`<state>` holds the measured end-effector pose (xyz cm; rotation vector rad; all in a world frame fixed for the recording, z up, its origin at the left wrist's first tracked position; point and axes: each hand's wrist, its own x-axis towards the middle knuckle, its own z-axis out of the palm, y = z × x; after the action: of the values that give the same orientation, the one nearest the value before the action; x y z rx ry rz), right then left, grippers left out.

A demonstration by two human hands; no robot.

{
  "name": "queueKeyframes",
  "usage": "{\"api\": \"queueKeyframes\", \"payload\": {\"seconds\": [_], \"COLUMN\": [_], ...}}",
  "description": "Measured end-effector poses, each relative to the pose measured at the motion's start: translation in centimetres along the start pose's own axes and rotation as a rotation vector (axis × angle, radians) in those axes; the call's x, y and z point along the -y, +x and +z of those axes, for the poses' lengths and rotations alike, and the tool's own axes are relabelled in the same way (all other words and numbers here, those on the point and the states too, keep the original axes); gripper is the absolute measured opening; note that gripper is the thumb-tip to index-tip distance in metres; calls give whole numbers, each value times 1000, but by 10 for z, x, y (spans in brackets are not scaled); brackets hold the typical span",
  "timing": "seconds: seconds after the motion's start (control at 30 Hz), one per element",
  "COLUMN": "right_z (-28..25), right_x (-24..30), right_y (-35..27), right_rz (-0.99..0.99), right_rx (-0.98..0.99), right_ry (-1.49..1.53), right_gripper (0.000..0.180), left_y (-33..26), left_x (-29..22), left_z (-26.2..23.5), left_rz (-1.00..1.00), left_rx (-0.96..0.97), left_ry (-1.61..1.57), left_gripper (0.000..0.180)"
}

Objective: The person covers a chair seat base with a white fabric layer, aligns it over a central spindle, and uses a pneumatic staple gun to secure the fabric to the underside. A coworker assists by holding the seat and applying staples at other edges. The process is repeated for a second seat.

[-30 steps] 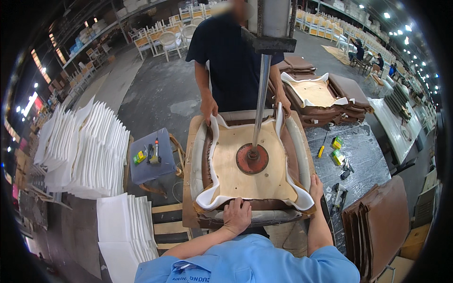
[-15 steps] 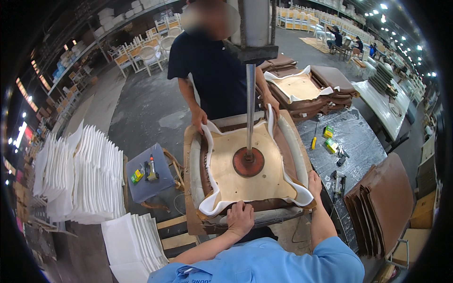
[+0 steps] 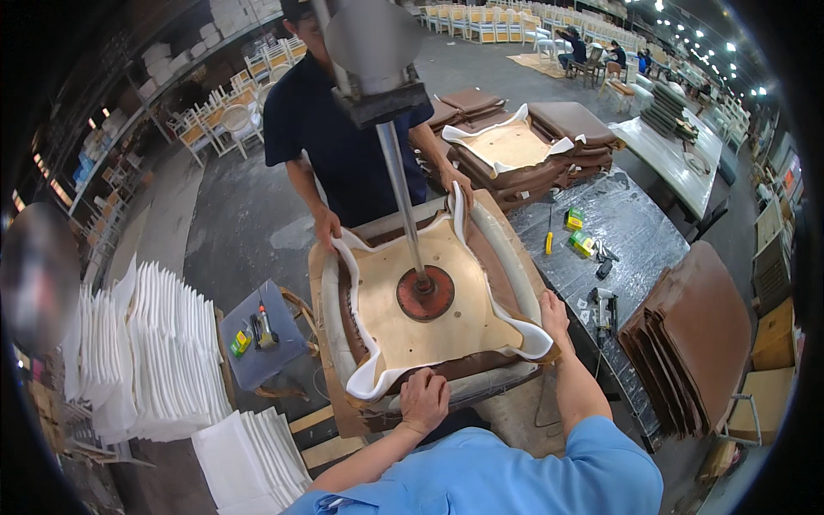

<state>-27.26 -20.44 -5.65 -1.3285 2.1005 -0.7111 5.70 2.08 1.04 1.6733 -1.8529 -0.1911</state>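
The seat lies under a rod's red disc. The left hand curls at its near edge, the right hand by the frame; grips unclear. Rightward, tools litter a counter.

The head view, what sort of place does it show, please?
Probably a chair upholstery workshop: a red disc rests on a wooden panel, brown sheets are stacked at right, and rows of chairs stand behind.

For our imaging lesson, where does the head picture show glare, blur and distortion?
Head view: glare on the shiny grey plastic-covered table; head view: round blur above the dark metal press block, pale wooden seat panel fairly sharp; head view: small white ceiling lights arcing near the black rim.
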Motion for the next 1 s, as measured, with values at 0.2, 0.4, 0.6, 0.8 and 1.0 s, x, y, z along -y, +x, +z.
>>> {"api": "queueKeyframes", "payload": {"seconds": [0.2, 0.4, 0.6, 0.8, 1.0], "right_z": [-5, -9, -30, -183, -398], "right_x": [3, 6, -11, -114, -233], "right_y": [3, 1, 13, 67, 185], "right_rz": [-83, 1, -21, 183, 308], "right_rx": [9, 56, 152, -141, -830], "right_ry": [-40, -4, 138, 213, -183], "right_gripper": [63, 66, 70, 35, 20], "left_y": [-9, -18, -5, 50, 55], "left_x": [-2, -11, -38, -63, -88], "left_z": [-9, -11, 8, 57, 98], "left_rz": [192, 181, 92, 107, 39], "left_rx": [20, -11, 106, 262, 177], "left_ry": [-166, -231, -268, -138, 143], "left_gripper": [20, 26, 21, 28, 66]}}
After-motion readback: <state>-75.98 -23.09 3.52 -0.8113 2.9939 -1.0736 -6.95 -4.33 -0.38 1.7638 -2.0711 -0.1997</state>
